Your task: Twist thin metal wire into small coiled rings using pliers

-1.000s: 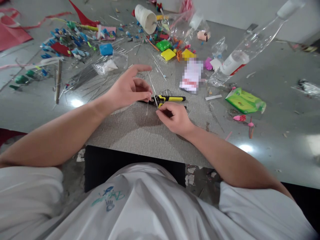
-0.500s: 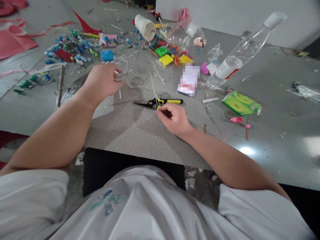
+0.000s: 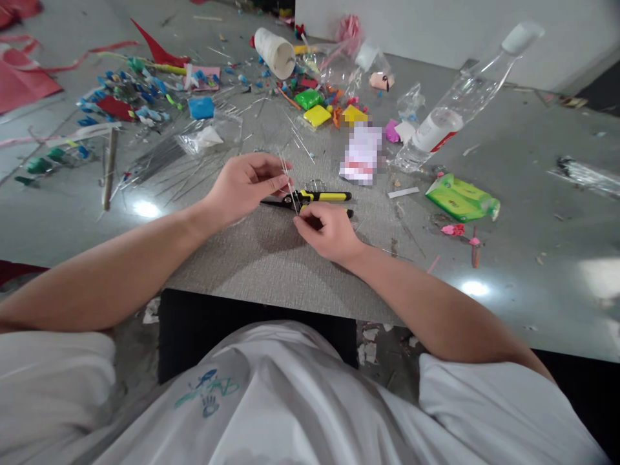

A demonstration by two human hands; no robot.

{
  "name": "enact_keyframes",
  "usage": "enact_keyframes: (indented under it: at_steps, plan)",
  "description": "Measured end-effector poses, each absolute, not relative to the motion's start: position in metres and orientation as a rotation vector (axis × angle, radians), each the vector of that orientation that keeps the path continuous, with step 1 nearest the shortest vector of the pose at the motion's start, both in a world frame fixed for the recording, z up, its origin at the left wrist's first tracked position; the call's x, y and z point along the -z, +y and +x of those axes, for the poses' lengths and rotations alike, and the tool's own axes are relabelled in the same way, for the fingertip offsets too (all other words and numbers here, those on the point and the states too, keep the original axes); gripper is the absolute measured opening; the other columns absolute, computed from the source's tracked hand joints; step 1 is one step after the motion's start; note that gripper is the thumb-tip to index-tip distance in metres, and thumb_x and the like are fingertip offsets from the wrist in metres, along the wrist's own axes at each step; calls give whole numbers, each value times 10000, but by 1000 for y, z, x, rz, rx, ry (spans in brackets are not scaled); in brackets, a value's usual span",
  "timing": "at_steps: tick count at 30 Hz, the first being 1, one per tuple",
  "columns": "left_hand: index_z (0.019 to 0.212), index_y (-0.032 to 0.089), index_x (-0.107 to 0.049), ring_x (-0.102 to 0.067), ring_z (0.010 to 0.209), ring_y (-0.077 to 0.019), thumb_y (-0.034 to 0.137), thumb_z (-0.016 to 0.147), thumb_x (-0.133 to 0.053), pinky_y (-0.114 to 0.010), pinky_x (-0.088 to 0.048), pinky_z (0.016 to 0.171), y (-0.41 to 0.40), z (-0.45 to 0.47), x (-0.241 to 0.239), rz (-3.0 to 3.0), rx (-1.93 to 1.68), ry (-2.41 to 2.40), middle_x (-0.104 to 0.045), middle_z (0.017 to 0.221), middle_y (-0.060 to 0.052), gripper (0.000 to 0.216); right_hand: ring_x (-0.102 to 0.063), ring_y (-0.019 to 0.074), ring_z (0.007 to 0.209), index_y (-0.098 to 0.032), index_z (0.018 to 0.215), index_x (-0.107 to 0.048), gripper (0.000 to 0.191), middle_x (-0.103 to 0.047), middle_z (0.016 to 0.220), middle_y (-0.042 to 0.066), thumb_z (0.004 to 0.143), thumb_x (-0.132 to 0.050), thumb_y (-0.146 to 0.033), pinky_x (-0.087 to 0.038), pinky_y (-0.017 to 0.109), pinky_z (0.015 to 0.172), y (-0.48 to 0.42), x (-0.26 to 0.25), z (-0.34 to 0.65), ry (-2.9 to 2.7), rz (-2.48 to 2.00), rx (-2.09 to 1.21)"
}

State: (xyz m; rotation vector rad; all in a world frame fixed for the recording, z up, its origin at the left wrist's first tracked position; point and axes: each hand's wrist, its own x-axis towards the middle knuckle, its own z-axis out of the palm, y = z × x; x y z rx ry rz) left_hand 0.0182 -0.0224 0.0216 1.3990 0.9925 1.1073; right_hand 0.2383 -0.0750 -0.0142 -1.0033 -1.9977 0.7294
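Thin silvery wires (image 3: 293, 194) stand upright between my two hands, in front of the shears. My right hand (image 3: 328, 230) is closed, pinching their lower ends between thumb and fingertips. Higher up, the thumb and fingers of my left hand (image 3: 252, 182) close on the same wires. Black shears with yellow-striped handles (image 3: 323, 196) lie on the grey mat (image 3: 232, 265), just behind my right hand and partly hidden by it. A small ring of coiled wire (image 3: 317, 185) rests beside the shears' handle.
More wires (image 3: 165, 155) and a clear bag with white stuff (image 3: 208, 139) lie left. Behind are clay packets (image 3: 317, 116), a phone (image 3: 362, 154) and a tipped white tub (image 3: 275, 53). To the right are a plastic bottle (image 3: 443, 123) and a green packet (image 3: 462, 199).
My left hand has come from the clear bag at the left, moving right and nearer, and now pinches the wires. My right hand has stayed almost in place, holding them.
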Motion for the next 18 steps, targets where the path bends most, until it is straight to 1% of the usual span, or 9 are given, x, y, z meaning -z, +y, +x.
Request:
enact_keyframes:
  at_steps: [3,6,10,13,16,18]
  plan:
    - [1015,189,-807,-822,793,-186,263,924,-1013,-328,-728,808,-22,18,-22,1345,-1101,1025,-794,849,-35,237,-550,168,705,-250,803,-539,304,-636,754,14,1077,-609,-361,-456,336,707,-75,16,238,-2075,-992,-725]
    - [1014,189,-805,-826,782,-184,194,902,-1013,-331,-734,820,-22,18,-22,1311,-1096,1022,-774,829,-21,237,-573,179,748,-241,846,-586,269,-656,799,25,1088,-614,-354,-482,342,749,-75,18,238,-2127,-957,-714]
    - [1052,181,-841,-809,755,-170,66,880,-931,-316,-719,793,-22,18,-22,1283,-1122,989,-782,834,-20,226,-583,184,765,-231,898,-642,238,-669,839,27,1079,-679,-381,-497,345,770,-75,19,239,-2193,-916,-720]
    - [1164,196,-852,-803,749,-175,51,848,-924,-317,-703,775,-22,16,-20,1308,-1118,979,-791,830,-10,355,-589,182,774,-225,917,-659,210,-676,858,30,1075,-695,-358,-497,341,773,-75,20,240,-2213,-915,-715]
    - [1316,258,-826,-784,719,-171,64,817,-939,-314,-686,743,-21,13,-17,1310,-1127,913,-799,831,17,547,-599,178,776,-219,924,-668,208,-682,870,30,1083,-698,-349,-493,333,770,-76,21,241,-2204,-887,-714]
    - [1373,291,-803,-783,714,-172,67,805,-944,-314,-683,737,-21,13,-16,1309,-1126,893,-801,837,27,626,-605,179,781,-219,924,-669,227,-684,872,30,1092,-708,-366,-494,333,774,-76,21,241,-2199,-864,-713]
